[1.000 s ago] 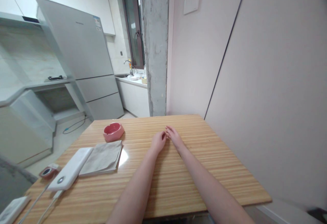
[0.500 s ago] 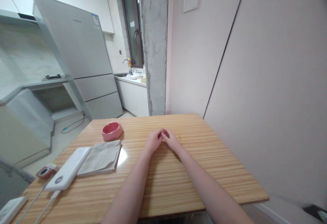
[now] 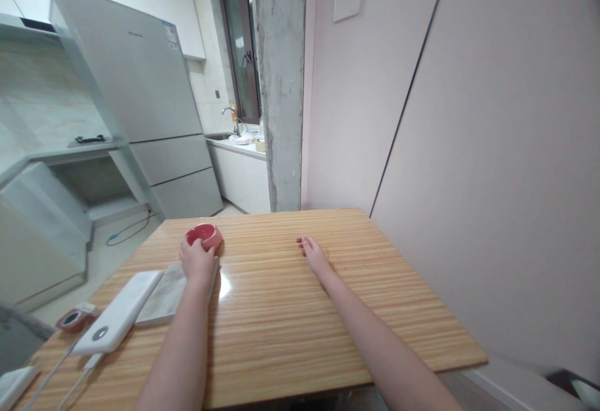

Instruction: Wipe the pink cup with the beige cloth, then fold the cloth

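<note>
While our right hand (image 3: 313, 255) lies flat with fingers loosely spread on the table (image 3: 290, 330), our left hand (image 3: 197, 260) stretches far left, fingers curled on the pink ashtray (image 3: 204, 235) past the cloth (image 3: 164, 286).

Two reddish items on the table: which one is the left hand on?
The pink ashtray at the far side; the left hand touches its near rim. The small red tape roll lies untouched at the table's left edge.

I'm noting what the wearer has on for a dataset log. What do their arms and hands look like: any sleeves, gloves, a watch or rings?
Both forearms are bare up to the picture's bottom edge, with no sleeve in view. The left hand and right hand wear no gloves, and no watch, bracelet or ring shows. Nails are too small to judge.
</note>
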The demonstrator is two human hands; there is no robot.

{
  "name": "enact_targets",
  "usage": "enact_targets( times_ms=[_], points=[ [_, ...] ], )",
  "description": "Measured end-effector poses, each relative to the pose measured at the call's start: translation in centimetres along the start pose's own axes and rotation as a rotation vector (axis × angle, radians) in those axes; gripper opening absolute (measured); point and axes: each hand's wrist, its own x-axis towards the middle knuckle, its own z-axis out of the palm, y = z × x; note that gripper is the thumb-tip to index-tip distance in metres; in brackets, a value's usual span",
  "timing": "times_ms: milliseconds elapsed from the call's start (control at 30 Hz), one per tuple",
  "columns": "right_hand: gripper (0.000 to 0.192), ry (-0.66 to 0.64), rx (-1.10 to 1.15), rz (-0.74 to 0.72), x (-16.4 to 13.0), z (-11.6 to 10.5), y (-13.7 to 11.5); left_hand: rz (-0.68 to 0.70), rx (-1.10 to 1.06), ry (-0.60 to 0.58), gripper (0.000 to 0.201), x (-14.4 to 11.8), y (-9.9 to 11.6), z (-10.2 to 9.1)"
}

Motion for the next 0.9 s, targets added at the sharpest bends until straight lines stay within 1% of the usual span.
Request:
enact_targets(
  times_ms=[67,100,167,267,367,433,500,633,767,900],
  points=[
    [0.044,0.038,0.001,0.009,0.0,-0.1,-0.2,0.081,-0.057,0.042,0.024,0.1,0.6,0.3],
    [0.045,0.064,0.002,0.013,0.0,-0.1,-0.3,0.135,-0.095,0.052,0.022,-0.1,1.2,0.3],
    [0.046,0.117,0.010,0.019,0.2,-0.2,-0.5,0.274,-0.196,0.037,0.016,-0.7,3.2,0.3],
    [0.047,0.169,0.045,-0.016,0.4,-0.4,-0.5,0.490,-0.407,-0.071,0.015,-3.1,7.5,0.8],
    [0.051,0.196,0.089,-0.083,0.4,-0.6,-0.7,0.606,-0.600,-0.212,0.014,-6.2,11.5,2.1],
    [0.054,0.190,0.115,-0.103,0.3,-0.7,-1.0,0.667,-0.645,-0.298,0.013,-8.0,13.1,3.0],
    [0.054,0.153,0.116,-0.107,0.2,-0.7,-1.3,0.695,-0.658,-0.347,0.016,-9.1,13.6,3.7],
    [0.045,0.068,0.108,-0.132,0.1,-0.6,-1.5,0.696,-0.653,-0.377,0.024,-9.5,13.1,4.5],
    [0.040,0.068,0.126,-0.117,0.3,-0.3,-0.8,0.732,-0.608,-0.392,0.021,-9.2,12.7,4.7],
    [0.040,0.047,0.082,-0.118,0.6,-0.4,-0.2,0.753,-0.594,-0.388,0.023,-9.0,12.7,4.8]
  ],
)
